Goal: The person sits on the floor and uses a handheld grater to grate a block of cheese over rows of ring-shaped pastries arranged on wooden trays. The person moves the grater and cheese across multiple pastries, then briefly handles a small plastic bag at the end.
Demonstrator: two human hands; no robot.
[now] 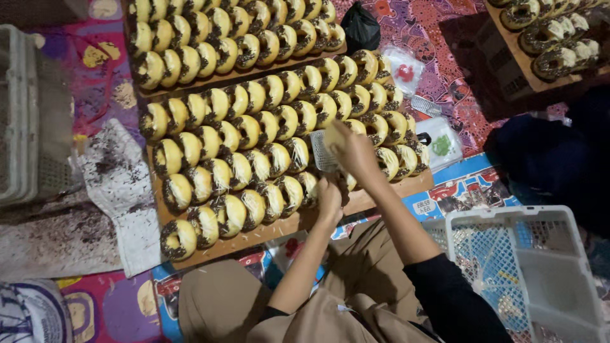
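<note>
A long wooden board (pixel 387 194) on the floor carries several rows of ring doughnuts (pixel 254 159) with pale yellow topping and chocolate sprinkles on their rims. My right hand (pixel 356 155) is over the board's right part and presses a pale yellow block (pixel 334 134) against a small metal grater (pixel 322 154). My left hand (pixel 329 200) is closed around the grater's lower end, just above the near row of doughnuts. The grater's handle is hidden inside that hand.
A second board of doughnuts (pixel 235 38) lies behind, a third (pixel 549 41) at the top right. White plastic crates stand at the right (pixel 527 267) and left (pixel 19 114). A sprinkle-covered white cloth (pixel 117 184), a black bag (pixel 360 26) and a dark-clothed person (pixel 553 159) are nearby.
</note>
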